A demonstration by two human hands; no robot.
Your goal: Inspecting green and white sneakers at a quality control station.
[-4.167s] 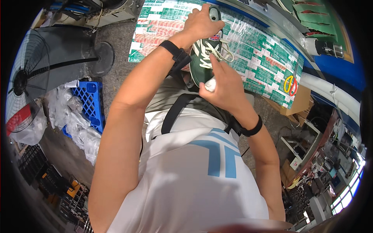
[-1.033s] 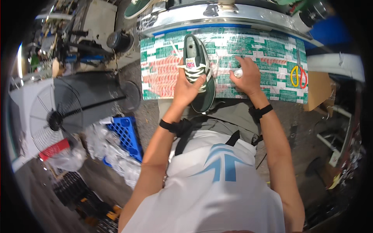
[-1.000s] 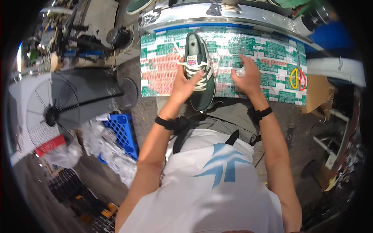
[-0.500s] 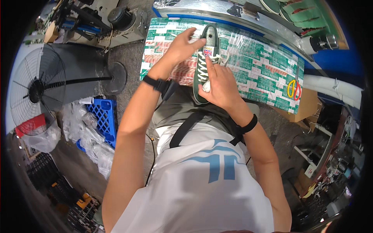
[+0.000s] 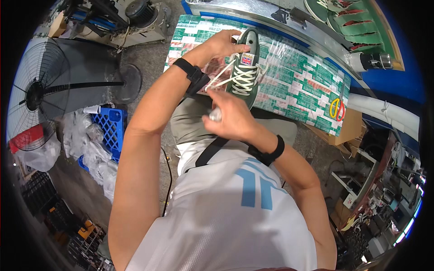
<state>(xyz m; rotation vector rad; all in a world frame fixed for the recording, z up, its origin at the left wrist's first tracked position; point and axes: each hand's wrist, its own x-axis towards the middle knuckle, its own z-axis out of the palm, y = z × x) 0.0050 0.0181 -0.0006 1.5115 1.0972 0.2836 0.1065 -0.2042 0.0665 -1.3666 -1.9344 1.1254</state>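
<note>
A dark green sneaker point(image 5: 246, 72) with criss-crossed white laces and a flag label on its tongue lies on the wrapped work surface, its toe toward me. My left hand point(image 5: 222, 47) grips the far left side of its collar, thumb at the opening. White shoelace point(image 5: 220, 80) strands stretch taut from the shoe's left side to my right hand point(image 5: 231, 116), where the fingertips hook them. In that same palm sits a small whitish, rounded object point(image 5: 216, 114), too blurred to name. Another loose lace end point(image 5: 263, 67) lies at the shoe's right.
Scissors point(image 5: 337, 109) with yellow and red handles lie at the right end of the green-and-white taped surface point(image 5: 298, 86). Beyond is a metal-edged conveyor point(image 5: 253, 11) with more shoes point(image 5: 316, 10). At left stand a fan point(image 5: 35, 95) and a blue crate point(image 5: 110, 131) with plastic bags.
My right hand has moved from the shoe's tongue down and left, drawing the lace out leftward. My left hand has come round the collar. The shoe appears slightly farther right.
</note>
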